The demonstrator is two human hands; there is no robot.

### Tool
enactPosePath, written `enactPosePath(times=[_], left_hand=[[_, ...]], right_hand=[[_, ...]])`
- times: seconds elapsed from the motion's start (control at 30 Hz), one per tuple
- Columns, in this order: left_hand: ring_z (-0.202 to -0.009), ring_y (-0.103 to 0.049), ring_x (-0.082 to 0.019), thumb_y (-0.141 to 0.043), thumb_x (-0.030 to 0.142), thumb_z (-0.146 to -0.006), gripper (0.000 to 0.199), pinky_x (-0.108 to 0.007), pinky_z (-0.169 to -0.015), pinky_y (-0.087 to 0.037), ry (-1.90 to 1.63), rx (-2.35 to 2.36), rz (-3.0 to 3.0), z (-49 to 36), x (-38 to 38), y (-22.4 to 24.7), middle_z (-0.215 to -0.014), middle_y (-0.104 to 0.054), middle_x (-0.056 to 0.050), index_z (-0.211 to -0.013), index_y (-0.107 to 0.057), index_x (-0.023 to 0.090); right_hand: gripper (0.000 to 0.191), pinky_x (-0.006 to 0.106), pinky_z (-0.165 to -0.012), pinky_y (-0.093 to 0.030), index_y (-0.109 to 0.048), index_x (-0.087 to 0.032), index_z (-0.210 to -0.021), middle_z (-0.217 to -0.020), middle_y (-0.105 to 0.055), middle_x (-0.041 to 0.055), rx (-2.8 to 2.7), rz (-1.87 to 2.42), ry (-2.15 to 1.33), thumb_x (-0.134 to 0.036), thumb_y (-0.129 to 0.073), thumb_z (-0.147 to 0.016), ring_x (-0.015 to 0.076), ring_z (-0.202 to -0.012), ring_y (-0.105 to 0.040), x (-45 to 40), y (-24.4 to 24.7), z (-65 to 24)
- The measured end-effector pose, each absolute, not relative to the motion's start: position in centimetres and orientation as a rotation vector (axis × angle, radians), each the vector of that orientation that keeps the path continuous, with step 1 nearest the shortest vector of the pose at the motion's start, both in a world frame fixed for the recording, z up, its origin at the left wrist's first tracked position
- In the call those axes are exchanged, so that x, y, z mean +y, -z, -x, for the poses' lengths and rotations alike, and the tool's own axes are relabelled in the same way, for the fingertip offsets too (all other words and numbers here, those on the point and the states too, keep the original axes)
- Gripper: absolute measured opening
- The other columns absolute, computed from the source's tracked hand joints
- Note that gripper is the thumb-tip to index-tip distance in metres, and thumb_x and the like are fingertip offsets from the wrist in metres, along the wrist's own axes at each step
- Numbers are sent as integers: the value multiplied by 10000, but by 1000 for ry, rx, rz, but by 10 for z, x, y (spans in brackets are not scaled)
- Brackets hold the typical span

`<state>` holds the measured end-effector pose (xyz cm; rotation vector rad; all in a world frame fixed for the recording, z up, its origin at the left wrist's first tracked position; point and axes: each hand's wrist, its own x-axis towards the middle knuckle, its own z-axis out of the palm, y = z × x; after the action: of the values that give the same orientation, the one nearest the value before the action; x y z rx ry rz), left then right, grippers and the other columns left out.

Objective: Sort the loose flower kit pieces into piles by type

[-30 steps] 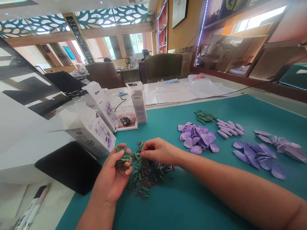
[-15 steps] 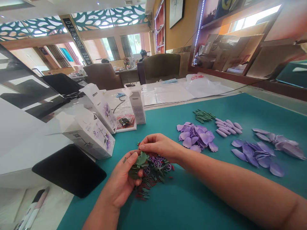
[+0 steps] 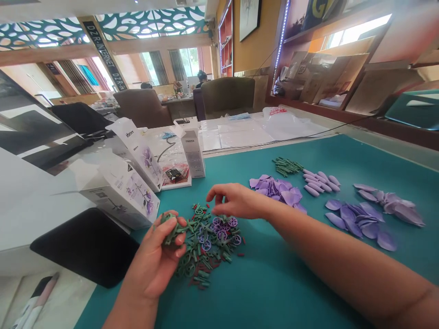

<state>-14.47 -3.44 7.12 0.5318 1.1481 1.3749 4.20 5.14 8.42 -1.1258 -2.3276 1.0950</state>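
My left hand (image 3: 158,249) is closed around a bunch of green plastic leaf-like pieces (image 3: 168,228), left of the loose pile. My right hand (image 3: 231,201) hovers over the back of that pile, fingers bent and apart, with nothing visible in them. Beneath lie mixed small parts: green stem pieces (image 3: 203,277), purple rings (image 3: 206,245) and little red sticks (image 3: 241,254). Behind my right wrist is a heap of purple petals (image 3: 279,188), partly covered by the forearm.
Green sticks (image 3: 287,166), lilac pods (image 3: 320,183), darker petals (image 3: 363,220) and pale petals (image 3: 394,201) lie on the right of the green mat (image 3: 274,283). A black tablet-like slab (image 3: 85,246) and white flower-print boxes (image 3: 133,192) stand left. A narrow box (image 3: 194,155) stands behind.
My hands have separated. The left moved left with the green pieces; the right let go, rose slightly and spread its fingers above the pile, uncovering more small parts.
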Motion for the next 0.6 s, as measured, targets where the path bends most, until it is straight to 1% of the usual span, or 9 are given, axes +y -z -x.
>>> enactPosePath(times=[0.1,0.13,0.17,0.23,0.3,0.4,0.5,0.6], left_hand=[[-447,-455,-61,-594,114,-734,102,-145,-326,-349,-1461,1171,-446,148,-33,-76,-680,-586,22,-809,-593,183],[-441,-455,-61,-576,99,-742,99,-144,-321,-346,-1480,1179,-426,149,-33,-77,-677,-587,18,-798,-595,178],[-439,-456,-61,-563,88,-750,99,-144,-318,-347,-1494,1183,-411,150,-32,-78,-676,-588,16,-786,-597,174],[-436,-458,-59,-545,75,-766,108,-143,-315,-351,-1518,1184,-393,151,-31,-79,-675,-588,15,-772,-600,168],[-434,-459,-58,-535,72,-780,116,-143,-313,-354,-1534,1178,-384,151,-30,-79,-670,-583,17,-763,-602,165],[-432,-458,-59,-524,72,-794,129,-145,-310,-354,-1543,1172,-377,151,-30,-80,-666,-579,19,-752,-601,166],[-433,-459,-61,-518,67,-797,139,-150,-312,-359,-1544,1168,-385,151,-31,-81,-670,-580,16,-750,-601,167],[-444,-471,-67,-522,67,-797,137,-155,-317,-368,-1547,1158,-398,151,-31,-81,-676,-581,13,-744,-600,167]], right_hand=[[682,267,-633,-407,-529,-210,-1238,-977,-626,52,-2787,1218,-769,-334,-787,-620,189,-821,-583,53,-87,-56],[772,277,-637,-410,-500,-205,-1275,-1031,-615,75,-2889,1253,-683,-342,-811,-581,220,-867,-587,52,-86,-58],[821,286,-633,-413,-482,-198,-1290,-1077,-598,96,-2963,1293,-616,-344,-823,-558,244,-891,-590,51,-84,-58],[812,288,-605,-411,-484,-189,-1270,-1120,-572,115,-3048,1365,-554,-349,-823,-550,263,-888,-600,48,-80,-55],[731,277,-574,-397,-505,-179,-1219,-1104,-569,115,-3093,1379,-560,-340,-807,-574,260,-873,-603,46,-75,-49],[633,267,-556,-374,-526,-155,-1157,-1083,-569,116,-3097,1284,-590,-325,-786,-606,246,-858,-598,41,-68,-38],[587,269,-572,-372,-529,-144,-1148,-1090,-569,114,-3022,1210,-625,-324,-766,-641,230,-857,-591,39,-61,-27],[554,267,-636,-389,-527,-150,-1176,-1117,-569,110,-2880,1148,-651,-312,-744,-692,216,-899,-580,40,-61,-25]])
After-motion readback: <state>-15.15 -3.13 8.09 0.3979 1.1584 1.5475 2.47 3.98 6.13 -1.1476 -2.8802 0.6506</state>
